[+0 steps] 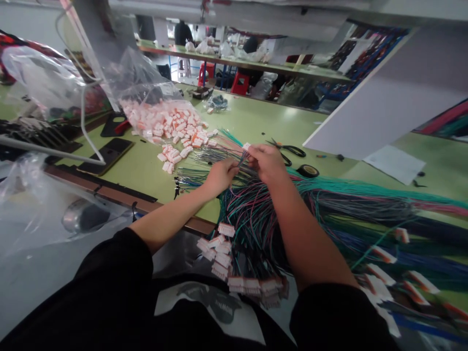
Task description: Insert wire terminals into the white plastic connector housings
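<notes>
My right hand (268,163) pinches a small white connector (246,146) above the green table. Just to its left, my left hand (222,176) is closed on thin grey wires (241,158) that run up to that connector. Beneath and beside both hands lie loose wire ends (208,155) in grey, pink and green. A large bundle of wires (256,204) hangs over the table's front edge, with white-and-orange connectors (221,258) at its ends. A pile of loose white-and-orange connectors (179,124) spills from a clear plastic bag behind my left hand.
Black scissors (292,148) and a roll of black tape (307,170) lie beyond my right forearm. A black phone-like slab (106,156) and a bent white rod (83,117) are at left. A white panel (383,92) stands at right. People sit at a far bench (285,68).
</notes>
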Motion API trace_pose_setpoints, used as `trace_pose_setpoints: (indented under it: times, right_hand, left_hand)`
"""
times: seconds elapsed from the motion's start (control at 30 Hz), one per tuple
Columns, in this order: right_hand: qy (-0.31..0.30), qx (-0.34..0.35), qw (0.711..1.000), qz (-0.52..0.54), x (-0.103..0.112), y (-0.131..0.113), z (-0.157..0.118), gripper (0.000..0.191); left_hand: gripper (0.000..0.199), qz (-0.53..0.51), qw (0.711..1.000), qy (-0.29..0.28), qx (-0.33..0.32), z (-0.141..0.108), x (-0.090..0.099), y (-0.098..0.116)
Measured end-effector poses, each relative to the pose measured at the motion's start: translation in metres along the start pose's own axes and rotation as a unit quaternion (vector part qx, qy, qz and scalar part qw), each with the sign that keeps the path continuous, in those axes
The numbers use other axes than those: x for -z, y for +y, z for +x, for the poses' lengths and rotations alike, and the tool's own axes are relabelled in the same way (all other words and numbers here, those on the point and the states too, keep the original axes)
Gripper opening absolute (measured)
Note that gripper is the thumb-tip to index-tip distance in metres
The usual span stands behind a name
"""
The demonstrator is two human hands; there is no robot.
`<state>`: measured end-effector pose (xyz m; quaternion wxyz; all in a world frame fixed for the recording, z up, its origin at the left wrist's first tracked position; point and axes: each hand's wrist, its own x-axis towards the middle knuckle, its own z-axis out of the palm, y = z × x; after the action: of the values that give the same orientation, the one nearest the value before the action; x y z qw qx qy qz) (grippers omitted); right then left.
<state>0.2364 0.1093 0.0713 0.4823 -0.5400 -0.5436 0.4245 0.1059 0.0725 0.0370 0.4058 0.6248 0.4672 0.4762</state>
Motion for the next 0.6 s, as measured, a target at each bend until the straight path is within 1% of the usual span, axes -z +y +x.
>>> trace_pose_setpoints:
  times: [0.03,0.07,0.1,0.13,0.17,0.2,0.23,0.27,0.3,0.33,0.37,0.4,0.47,0.6]
  right_hand:
    - [-0.016,-0.006,1.0,-0.007,0.007,0.0,0.004,0.012]
    - [-0.015,-0.012,0.999,-0.026,0.017,0.001,0.009,0.011]
    - [0.012,-0.016,0.998,-0.06,0.03,0.001,0.014,0.014]
    - [0.066,-0.019,0.991,-0.112,0.045,0.003,0.019,0.02]
    - [0.141,-0.023,0.973,-0.184,0.063,0.005,0.023,0.028]
    - [0.217,-0.029,0.937,-0.272,0.081,0.008,0.026,0.034]
    - [0.254,-0.043,0.897,-0.36,0.098,0.012,0.028,0.036]
    - [0.253,-0.07,0.861,-0.436,0.113,0.017,0.028,0.037]
    - [0.233,-0.102,0.83,-0.496,0.125,0.022,0.027,0.037]
    - [0.206,-0.134,0.806,-0.539,0.134,0.028,0.025,0.037]
    - [0.179,-0.159,0.788,-0.567,0.14,0.033,0.023,0.038]
    - [0.161,-0.174,0.778,-0.582,0.143,0.037,0.022,0.04]
    - [0.148,-0.178,0.77,-0.595,0.144,0.044,0.021,0.043]
    - [0.127,-0.142,0.769,-0.61,0.144,0.047,0.024,0.041]
  left_hand:
    - [0.016,-0.02,0.999,-0.01,0.032,0.0,0.0,0.001]
    - [0.017,-0.049,0.996,-0.012,0.067,0.0,0.001,0.002]
    - [0.017,-0.082,0.992,-0.01,0.098,0.0,0.001,0.004]
    - [0.018,-0.116,0.986,-0.003,0.121,0.001,0.001,0.005]
    - [0.019,-0.15,0.979,0.006,0.138,0.001,0.002,0.007]
    - [0.019,-0.179,0.972,0.015,0.151,0.002,0.002,0.008]
    - [0.019,-0.202,0.966,0.021,0.162,0.003,0.002,0.008]
    - [0.019,-0.22,0.96,0.024,0.172,0.004,0.001,0.008]
    - [0.019,-0.233,0.955,0.024,0.18,0.005,0.001,0.007]
    - [0.018,-0.243,0.951,0.024,0.187,0.006,0.001,0.007]
    - [0.018,-0.251,0.949,0.022,0.191,0.007,0.001,0.006]
    - [0.018,-0.257,0.947,0.02,0.193,0.007,0.001,0.005]
    - [0.019,-0.267,0.944,0.016,0.195,0.008,0.002,0.004]
    - [0.021,-0.275,0.94,0.013,0.203,0.01,0.003,0.002]
